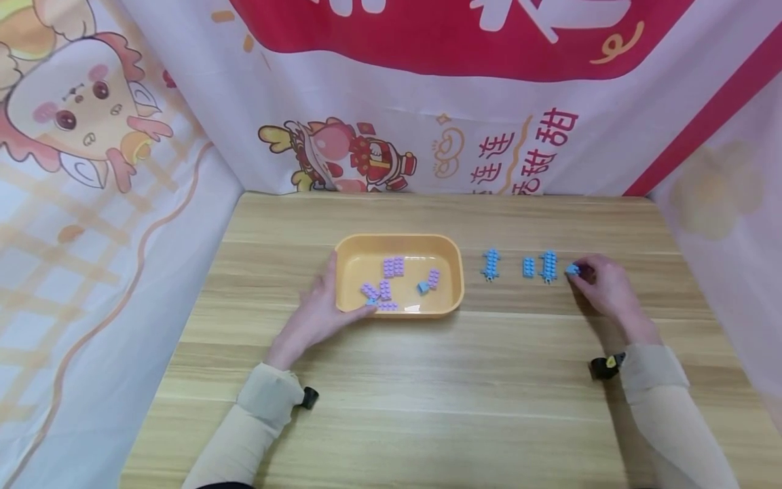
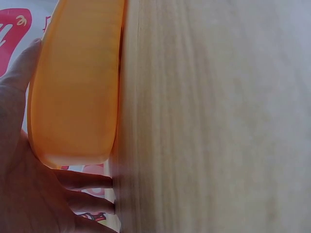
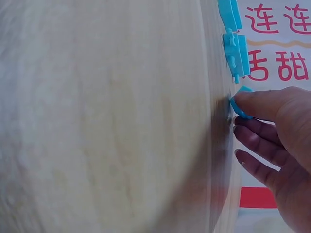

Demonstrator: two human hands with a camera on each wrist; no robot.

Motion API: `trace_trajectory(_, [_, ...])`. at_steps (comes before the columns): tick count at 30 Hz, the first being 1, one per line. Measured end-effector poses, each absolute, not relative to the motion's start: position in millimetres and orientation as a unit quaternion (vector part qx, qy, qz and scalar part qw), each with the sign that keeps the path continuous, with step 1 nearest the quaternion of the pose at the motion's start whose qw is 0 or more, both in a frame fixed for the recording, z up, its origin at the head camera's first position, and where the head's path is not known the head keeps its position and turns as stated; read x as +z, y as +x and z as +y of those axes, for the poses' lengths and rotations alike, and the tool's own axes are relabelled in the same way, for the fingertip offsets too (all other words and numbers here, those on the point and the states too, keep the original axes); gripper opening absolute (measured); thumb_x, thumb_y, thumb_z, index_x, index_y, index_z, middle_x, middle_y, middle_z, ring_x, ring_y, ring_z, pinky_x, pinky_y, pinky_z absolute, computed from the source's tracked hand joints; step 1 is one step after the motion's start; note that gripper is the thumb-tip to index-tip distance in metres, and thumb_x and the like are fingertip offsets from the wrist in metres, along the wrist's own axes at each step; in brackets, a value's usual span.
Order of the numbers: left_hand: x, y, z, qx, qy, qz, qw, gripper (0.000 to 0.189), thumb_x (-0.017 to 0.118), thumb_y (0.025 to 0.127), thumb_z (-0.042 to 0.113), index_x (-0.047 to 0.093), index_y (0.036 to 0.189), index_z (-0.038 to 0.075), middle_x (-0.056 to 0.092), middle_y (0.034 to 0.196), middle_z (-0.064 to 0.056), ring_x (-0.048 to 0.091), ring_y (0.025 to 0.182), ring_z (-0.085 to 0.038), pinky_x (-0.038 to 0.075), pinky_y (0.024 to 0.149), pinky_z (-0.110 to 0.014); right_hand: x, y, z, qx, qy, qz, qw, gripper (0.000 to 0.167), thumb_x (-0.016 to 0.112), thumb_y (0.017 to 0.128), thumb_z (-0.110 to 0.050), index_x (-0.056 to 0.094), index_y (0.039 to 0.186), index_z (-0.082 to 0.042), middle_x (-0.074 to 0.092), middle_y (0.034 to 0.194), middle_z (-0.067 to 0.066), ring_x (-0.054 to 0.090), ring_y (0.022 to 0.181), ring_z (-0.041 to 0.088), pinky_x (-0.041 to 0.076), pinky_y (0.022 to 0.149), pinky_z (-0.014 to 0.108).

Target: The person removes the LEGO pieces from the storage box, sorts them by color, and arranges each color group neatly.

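Note:
My left hand (image 1: 318,309) holds the left front corner of a yellow plastic basin (image 1: 459,275), thumb along the front rim and fingers round the left end. Inside lie several purple building blocks (image 1: 394,266) and a few blue pieces (image 1: 423,288). At the right, my right hand (image 1: 605,282) pinches a small blue building block (image 3: 241,103) between thumb and forefinger, close over the table. Just left of it sits a blue block with side pegs (image 1: 548,265), beside a plain blue block (image 1: 528,267). Another pegged blue block (image 1: 491,265) lies nearer the basin.
The wood-grain table (image 1: 427,394) reaches back to a printed cloth (image 1: 427,156) with red and cartoon patterns. Cloth also hangs along the left and right sides. Both wrists wear a small black camera.

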State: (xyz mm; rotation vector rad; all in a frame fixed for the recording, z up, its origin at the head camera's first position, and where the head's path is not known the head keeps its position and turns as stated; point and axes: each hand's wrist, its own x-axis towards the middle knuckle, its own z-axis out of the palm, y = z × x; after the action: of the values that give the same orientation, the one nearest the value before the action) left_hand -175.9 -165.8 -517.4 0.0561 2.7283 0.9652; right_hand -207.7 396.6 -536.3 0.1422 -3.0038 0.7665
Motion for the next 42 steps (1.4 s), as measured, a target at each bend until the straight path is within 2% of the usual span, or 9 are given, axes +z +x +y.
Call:
trace_trajectory(5, [-517.8, -175.9, -166.8, 0.333, 0.026, 0.936, 0.114, 0.148, 0.075, 0.071, 0.096, -0.025, 0.170, 0.047, 0.020, 0.185, -0.016, 0.023, 0.169, -0.050, 0.004, 0.135, -0.080, -539.7, -208.4, 397.9, 0.238, 0.045, -0.970, 0.014, 0.032, 0.070, 0.107, -0.009, 0.067, 0.129, 0.015, 0.062, 0.121, 0.032, 0.062, 0.103, 0.045, 0.057, 0.086, 0.060])
trace_trajectory(10, [-517.6, -175.4, -167.0, 0.335, 0.028, 0.935, 0.110, 0.148, 0.074, 0.071, 0.097, -0.023, 0.171, 0.047, 0.024, 0.184, -0.018, 0.030, 0.166, -0.049, 0.008, 0.134, -0.080, -544.0, -207.9, 398.7, 0.244, 0.040, -0.969, 0.012, 0.034, 0.071, 0.107, -0.010, 0.068, 0.131, 0.014, 0.059, 0.126, 0.030, 0.061, 0.106, 0.045, 0.056, 0.088, 0.060])
trace_trajectory(17, [-518.3, -174.4, -168.7, 0.333, 0.021, 0.935, 0.117, 0.149, 0.071, 0.069, 0.100, -0.024, 0.170, 0.048, 0.022, 0.184, -0.017, 0.029, 0.167, -0.048, 0.007, 0.135, -0.080, -547.6, -206.8, 398.0, 0.258, 0.025, -0.966, 0.012, 0.036, 0.070, 0.108, -0.013, 0.067, 0.134, 0.012, 0.058, 0.129, 0.029, 0.059, 0.108, 0.044, 0.055, 0.090, 0.060])
trace_trajectory(24, [-518.7, -175.0, -168.9, 0.336, 0.024, 0.935, 0.110, 0.147, 0.071, 0.068, 0.100, -0.021, 0.171, 0.049, 0.028, 0.182, -0.015, 0.032, 0.166, -0.047, 0.007, 0.133, -0.082, -548.3, -206.7, 397.0, 0.269, 0.027, -0.963, 0.022, 0.037, 0.071, 0.107, -0.013, 0.068, 0.134, 0.012, 0.059, 0.129, 0.030, 0.060, 0.108, 0.044, 0.055, 0.089, 0.058])
trace_trajectory(28, [-518.2, -176.0, -168.2, 0.337, 0.027, 0.935, 0.111, 0.147, 0.073, 0.070, 0.098, -0.021, 0.172, 0.047, 0.028, 0.183, -0.015, 0.029, 0.167, -0.048, 0.006, 0.133, -0.082, -543.7, -204.8, 396.7, 0.285, 0.028, -0.958, 0.025, 0.040, 0.071, 0.108, -0.014, 0.066, 0.138, 0.011, 0.059, 0.131, 0.031, 0.063, 0.110, 0.045, 0.057, 0.089, 0.060])
trace_trajectory(34, [-514.6, -176.7, -167.4, 0.340, 0.029, 0.934, 0.111, 0.149, 0.075, 0.071, 0.096, -0.022, 0.172, 0.044, 0.024, 0.184, -0.018, 0.024, 0.168, -0.049, 0.004, 0.133, -0.082, -519.2, -207.3, 375.4, 0.319, 0.075, -0.941, 0.082, 0.043, 0.076, 0.103, -0.008, 0.064, 0.141, 0.009, 0.064, 0.133, 0.034, 0.064, 0.116, 0.051, 0.054, 0.101, 0.073])
trace_trajectory(39, [-515.2, -176.3, -167.9, 0.336, 0.032, 0.935, 0.109, 0.150, 0.075, 0.071, 0.096, -0.021, 0.173, 0.042, 0.025, 0.183, -0.019, 0.024, 0.168, -0.050, 0.003, 0.133, -0.082, -494.7, -214.4, 335.0, 0.326, 0.144, -0.924, 0.139, 0.040, 0.082, 0.095, 0.000, 0.070, 0.133, 0.008, 0.071, 0.125, 0.031, 0.066, 0.111, 0.046, 0.055, 0.097, 0.063])
trace_trajectory(42, [-516.8, -175.9, -168.2, 0.335, 0.034, 0.935, 0.110, 0.149, 0.075, 0.072, 0.096, -0.021, 0.173, 0.042, 0.025, 0.183, -0.019, 0.026, 0.167, -0.050, 0.004, 0.132, -0.083, -485.5, -216.0, 310.9, 0.338, 0.170, -0.914, 0.146, 0.041, 0.084, 0.093, 0.002, 0.072, 0.131, 0.007, 0.072, 0.124, 0.029, 0.067, 0.112, 0.043, 0.055, 0.097, 0.059])
